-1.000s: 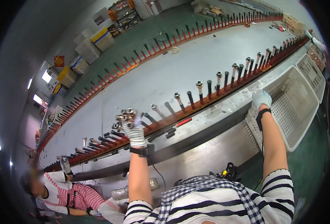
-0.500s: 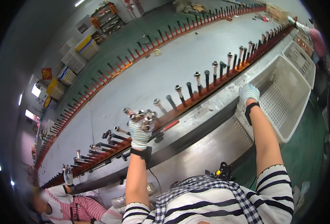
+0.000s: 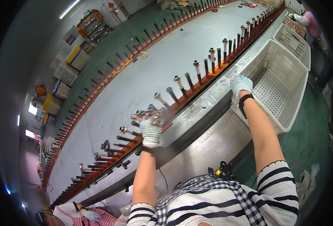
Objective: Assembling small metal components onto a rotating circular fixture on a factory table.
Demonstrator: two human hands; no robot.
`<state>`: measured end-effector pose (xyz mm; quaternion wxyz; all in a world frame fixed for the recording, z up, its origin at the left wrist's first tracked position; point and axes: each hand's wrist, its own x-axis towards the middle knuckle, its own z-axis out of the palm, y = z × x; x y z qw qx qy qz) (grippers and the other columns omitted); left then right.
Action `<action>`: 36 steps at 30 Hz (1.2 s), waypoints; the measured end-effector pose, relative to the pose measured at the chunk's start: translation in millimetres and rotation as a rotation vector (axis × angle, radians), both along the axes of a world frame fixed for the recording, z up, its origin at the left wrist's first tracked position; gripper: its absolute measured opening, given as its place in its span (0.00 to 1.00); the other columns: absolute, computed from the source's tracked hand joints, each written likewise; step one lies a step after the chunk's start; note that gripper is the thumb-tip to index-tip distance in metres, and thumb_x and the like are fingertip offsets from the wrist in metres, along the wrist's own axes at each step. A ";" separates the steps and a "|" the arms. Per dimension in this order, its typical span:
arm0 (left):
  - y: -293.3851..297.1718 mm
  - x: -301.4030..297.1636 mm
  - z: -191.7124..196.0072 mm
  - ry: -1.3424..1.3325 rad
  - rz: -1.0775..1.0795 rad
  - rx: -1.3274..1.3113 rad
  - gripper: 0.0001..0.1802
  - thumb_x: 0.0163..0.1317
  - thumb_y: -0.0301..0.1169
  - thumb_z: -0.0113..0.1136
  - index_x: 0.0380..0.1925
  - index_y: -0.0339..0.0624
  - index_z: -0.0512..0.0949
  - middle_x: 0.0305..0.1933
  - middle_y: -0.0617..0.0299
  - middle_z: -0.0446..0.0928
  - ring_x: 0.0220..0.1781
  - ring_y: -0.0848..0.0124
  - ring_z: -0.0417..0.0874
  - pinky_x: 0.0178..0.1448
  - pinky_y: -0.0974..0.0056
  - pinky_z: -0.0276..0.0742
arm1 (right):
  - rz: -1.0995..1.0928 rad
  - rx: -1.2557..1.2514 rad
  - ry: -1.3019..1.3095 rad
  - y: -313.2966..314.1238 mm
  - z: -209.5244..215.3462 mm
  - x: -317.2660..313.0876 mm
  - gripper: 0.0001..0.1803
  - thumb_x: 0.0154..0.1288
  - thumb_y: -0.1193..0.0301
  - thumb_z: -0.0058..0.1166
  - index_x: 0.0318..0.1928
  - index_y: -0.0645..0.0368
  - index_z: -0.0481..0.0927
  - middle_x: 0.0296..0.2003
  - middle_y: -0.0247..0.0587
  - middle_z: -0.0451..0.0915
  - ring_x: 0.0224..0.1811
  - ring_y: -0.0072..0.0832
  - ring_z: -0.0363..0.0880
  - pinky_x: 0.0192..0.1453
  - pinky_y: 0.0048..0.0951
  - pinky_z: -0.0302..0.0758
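Observation:
My left hand [image 3: 150,132], in a striped knit glove, is closed around several shiny metal fittings [image 3: 156,117] above the row of rods, blurred by motion. The bunch hides part of the rail [image 3: 176,110] behind it. Nearby stand dark upright rods, some capped with silvery fittings such as the metal fitting [image 3: 177,79]. My right hand [image 3: 241,86], gloved the same way, is wrapped over the near left corner of a white plastic crate [image 3: 301,103]. Its fingertips are partly hidden.
A second crate [image 3: 301,49] sits behind the first. A long grey table [image 3: 110,109] carries a curved loop of rods along both sides. One co-worker's gloved hand [image 3: 91,215] shows at lower left; another person [image 3: 310,22] is at far right beside a basket.
My left hand has moved slightly right along the rail with its fittings. My right hand stays on the crate. The left co-worker's hand has come down off the rods; the view has shifted.

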<state>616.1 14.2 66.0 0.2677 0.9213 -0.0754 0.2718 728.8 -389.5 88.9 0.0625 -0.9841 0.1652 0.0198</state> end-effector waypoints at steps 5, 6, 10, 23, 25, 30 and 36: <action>-5.6 -7.5 55.9 -0.257 -0.039 0.188 0.10 0.50 0.25 0.70 0.34 0.42 0.85 0.41 0.57 0.80 0.45 0.59 0.79 0.49 0.58 0.75 | -0.012 -0.008 -0.014 -2.3 5.3 1.6 0.15 0.61 0.66 0.47 0.38 0.56 0.87 0.40 0.50 0.84 0.45 0.43 0.84 0.47 0.40 0.80; -17.9 -9.8 67.7 -0.242 -0.106 0.141 0.09 0.50 0.25 0.70 0.34 0.43 0.84 0.40 0.58 0.79 0.45 0.59 0.79 0.50 0.56 0.74 | -0.009 -0.006 -0.046 -4.3 1.7 3.2 0.15 0.61 0.66 0.48 0.37 0.57 0.87 0.39 0.50 0.84 0.44 0.43 0.84 0.46 0.40 0.80; -57.5 -4.3 67.3 -0.018 -0.371 0.170 0.10 0.48 0.31 0.66 0.33 0.48 0.84 0.35 0.59 0.80 0.43 0.60 0.78 0.45 0.56 0.72 | -0.013 0.018 -0.036 -2.5 0.6 4.5 0.14 0.62 0.66 0.48 0.37 0.56 0.87 0.39 0.50 0.85 0.43 0.42 0.85 0.46 0.40 0.80; -39.3 16.3 93.7 -0.204 -0.445 0.399 0.08 0.44 0.32 0.69 0.28 0.49 0.83 0.32 0.61 0.81 0.34 0.58 0.80 0.41 0.54 0.75 | -0.003 -0.002 -0.042 -15.4 -13.6 8.4 0.18 0.63 0.58 0.49 0.35 0.58 0.87 0.36 0.50 0.85 0.41 0.43 0.84 0.45 0.41 0.80; -49.5 11.7 90.5 0.096 -0.468 0.069 0.17 0.40 0.33 0.70 0.34 0.51 0.83 0.35 0.62 0.82 0.38 0.58 0.81 0.45 0.54 0.75 | 0.005 0.033 -0.036 -15.6 -14.9 11.0 0.19 0.64 0.57 0.49 0.35 0.58 0.86 0.36 0.50 0.85 0.41 0.43 0.84 0.45 0.41 0.80; -85.2 36.6 67.3 -0.021 -0.581 0.370 0.10 0.47 0.35 0.67 0.31 0.46 0.85 0.34 0.60 0.80 0.43 0.53 0.77 0.51 0.50 0.71 | -0.002 0.035 -0.044 -9.1 -14.8 9.5 0.19 0.64 0.56 0.49 0.37 0.57 0.86 0.37 0.50 0.85 0.42 0.42 0.84 0.46 0.40 0.79; -73.4 60.7 34.2 0.080 -0.468 0.407 0.12 0.46 0.36 0.66 0.33 0.52 0.84 0.41 0.58 0.79 0.48 0.53 0.76 0.52 0.49 0.72 | 0.014 0.023 -0.031 -6.7 -10.7 6.9 0.19 0.64 0.56 0.49 0.36 0.57 0.87 0.37 0.49 0.85 0.42 0.41 0.85 0.47 0.40 0.80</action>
